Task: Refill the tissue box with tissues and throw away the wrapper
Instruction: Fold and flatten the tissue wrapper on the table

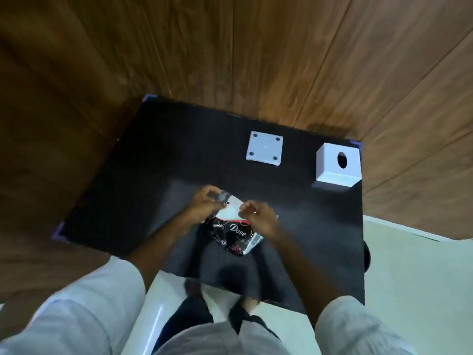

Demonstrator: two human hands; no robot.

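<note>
While both hands' fingers (217,204) pinch wrapper (234,233) | black table (153,162) | wood wall (230,47) behind

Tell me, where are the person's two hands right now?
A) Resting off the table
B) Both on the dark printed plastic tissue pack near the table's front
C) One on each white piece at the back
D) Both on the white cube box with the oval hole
B: the left hand and right hand both pinch the open top of the dark printed plastic tissue pack, while the white cube box stands untouched.
</note>
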